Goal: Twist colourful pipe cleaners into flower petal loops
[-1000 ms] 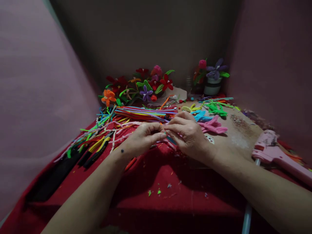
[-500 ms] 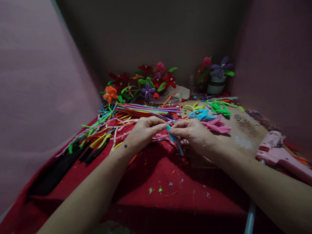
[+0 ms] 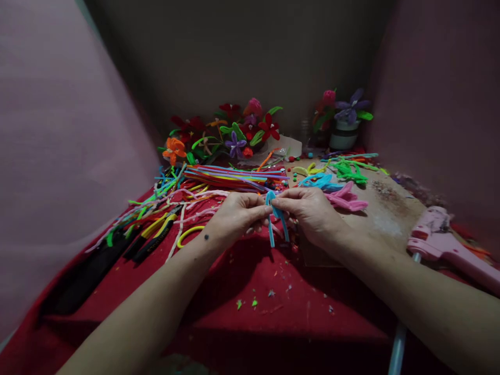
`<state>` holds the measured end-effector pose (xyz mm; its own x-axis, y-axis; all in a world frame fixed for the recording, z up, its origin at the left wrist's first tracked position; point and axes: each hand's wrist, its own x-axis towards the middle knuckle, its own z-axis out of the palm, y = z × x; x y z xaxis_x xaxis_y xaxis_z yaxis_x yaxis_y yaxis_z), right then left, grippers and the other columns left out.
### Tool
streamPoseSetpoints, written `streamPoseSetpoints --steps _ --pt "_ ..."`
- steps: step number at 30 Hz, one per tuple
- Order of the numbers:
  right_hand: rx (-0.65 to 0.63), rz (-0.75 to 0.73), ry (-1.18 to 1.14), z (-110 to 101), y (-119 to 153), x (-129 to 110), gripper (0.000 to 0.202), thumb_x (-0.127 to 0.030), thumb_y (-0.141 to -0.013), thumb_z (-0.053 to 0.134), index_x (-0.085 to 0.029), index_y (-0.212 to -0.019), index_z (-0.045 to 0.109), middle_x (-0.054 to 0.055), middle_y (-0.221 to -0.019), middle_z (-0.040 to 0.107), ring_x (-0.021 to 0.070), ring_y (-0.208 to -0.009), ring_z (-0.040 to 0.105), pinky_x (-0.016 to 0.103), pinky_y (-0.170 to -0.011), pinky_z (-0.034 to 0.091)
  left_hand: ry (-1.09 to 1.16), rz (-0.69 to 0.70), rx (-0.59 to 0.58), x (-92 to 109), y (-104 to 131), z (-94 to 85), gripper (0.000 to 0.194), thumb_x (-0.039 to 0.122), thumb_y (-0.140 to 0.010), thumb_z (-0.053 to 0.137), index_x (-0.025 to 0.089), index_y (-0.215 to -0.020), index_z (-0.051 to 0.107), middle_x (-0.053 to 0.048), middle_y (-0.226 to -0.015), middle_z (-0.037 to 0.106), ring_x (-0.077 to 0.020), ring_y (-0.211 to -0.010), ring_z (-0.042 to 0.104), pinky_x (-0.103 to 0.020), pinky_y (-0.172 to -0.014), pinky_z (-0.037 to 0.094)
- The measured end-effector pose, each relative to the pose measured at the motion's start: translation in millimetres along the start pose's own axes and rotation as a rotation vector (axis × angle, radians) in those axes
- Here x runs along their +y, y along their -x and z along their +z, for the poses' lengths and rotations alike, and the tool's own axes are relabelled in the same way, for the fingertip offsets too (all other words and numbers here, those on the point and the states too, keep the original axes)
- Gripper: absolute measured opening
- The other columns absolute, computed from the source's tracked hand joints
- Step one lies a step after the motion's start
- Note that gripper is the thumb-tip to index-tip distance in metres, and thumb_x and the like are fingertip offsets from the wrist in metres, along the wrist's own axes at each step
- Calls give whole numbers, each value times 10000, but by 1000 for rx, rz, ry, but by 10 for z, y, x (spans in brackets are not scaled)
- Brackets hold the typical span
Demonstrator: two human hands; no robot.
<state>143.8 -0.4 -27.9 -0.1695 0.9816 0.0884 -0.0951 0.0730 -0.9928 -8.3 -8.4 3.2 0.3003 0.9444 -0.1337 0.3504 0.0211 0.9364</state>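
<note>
A light blue pipe cleaner (image 3: 278,209), bent into a loop at the top with two ends hanging down, is between my hands above the red cloth. My left hand (image 3: 242,211) pinches its left side between thumb and finger. On the other side my right hand (image 3: 302,204) grips it near the top of the bend. Behind the hands lies a bundle of straight pipe cleaners (image 3: 234,175) in several colours. Blue bent pieces (image 3: 321,181) and pink bent pieces (image 3: 347,198) rest on a board just beyond my right hand.
Pliers (image 3: 156,234) with yellow and black handles lie at the left, near a yellow scissor handle (image 3: 183,237). A pink glue gun (image 3: 439,237) is at the right. Pipe-cleaner flowers (image 3: 236,143) and a potted purple flower (image 3: 350,109) stand at the back.
The blue pipe cleaner was slanting with its strands together; now its two ends hang apart below a visible bend. The whole view has shifted slightly.
</note>
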Motion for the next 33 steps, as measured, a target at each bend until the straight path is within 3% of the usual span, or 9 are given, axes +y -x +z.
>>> streamPoseSetpoints --steps 7,14,20,24,28,33 --pt "32 0 -48 44 11 5 135 -268 -597 651 -141 -585 608 -35 -482 511 62 -423 411 221 -438 315 -61 39 -2 -25 -19 58 158 227 -713 544 127 -592 524 40 -447 468 -40 -342 369 -171 -356 265" --pt "37 -22 51 65 10 40 92 -194 -632 578 -147 -554 562 -54 -456 471 43 -387 369 202 -402 284 -76 -12 50 0 -29 80 119 173 -667 523 143 -554 503 69 -415 394 -34 -316 305 -175 -326 260" --pt "-9 75 -5 58 9 31 106 -218 -620 608 -156 -585 529 -55 -451 465 54 -360 391 191 -359 281 -70 -9 8 -63 -59 20 83 211 -661 549 137 -627 561 68 -419 413 -31 -326 303 -169 -332 216" --pt "-82 49 1 51 -3 24 112 -245 -635 610 -143 -632 565 -34 -518 512 58 -400 428 195 -388 315 -118 14 -46 -56 -49 22 59 169 -666 514 134 -638 552 67 -431 406 -31 -338 294 -174 -348 213" --pt "-22 -15 78 40 2 9 116 -237 -649 598 -135 -602 571 -24 -548 528 67 -465 451 208 -444 339 -126 26 -55 -42 -35 38 59 167 -679 509 136 -637 537 72 -440 387 -28 -347 290 -171 -356 210" --pt "41 -28 110 38 13 -18 90 -204 -642 596 -131 -591 579 -32 -503 513 63 -441 427 213 -440 327 -148 5 -46 -43 -39 -22 168 274 -724 539 136 -628 529 54 -443 436 -30 -337 327 -161 -339 224"
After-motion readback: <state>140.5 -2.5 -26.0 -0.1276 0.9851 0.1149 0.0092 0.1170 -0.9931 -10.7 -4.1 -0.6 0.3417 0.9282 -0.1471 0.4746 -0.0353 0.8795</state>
